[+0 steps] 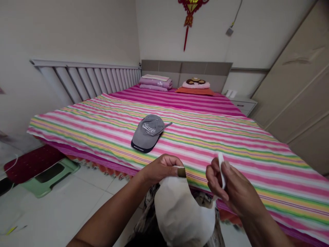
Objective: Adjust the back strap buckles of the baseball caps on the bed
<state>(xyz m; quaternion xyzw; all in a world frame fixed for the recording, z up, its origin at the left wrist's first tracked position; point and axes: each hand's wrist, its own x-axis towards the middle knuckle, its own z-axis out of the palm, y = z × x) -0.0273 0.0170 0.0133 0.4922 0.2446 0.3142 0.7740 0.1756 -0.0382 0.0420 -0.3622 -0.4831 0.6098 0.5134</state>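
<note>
A white cap rests over my lap, the opening at its back turned up towards the bed. My left hand is closed on the cap's edge, with thumb and fingers at a small brownish metal-looking clasp. In my right hand, the white strap of the cap is pinched between thumb and fingers, its free end pointing up. Strap and clasp are apart. On the bed beyond my left hand lies a grey cap with white lettering and a dark brim edge, touched by neither hand.
A striped sheet covers the bed before me. Folded purple bedding and a pink-and-orange stack lie by the headboard. At left are a rail and a green stool; a nightstand stands right.
</note>
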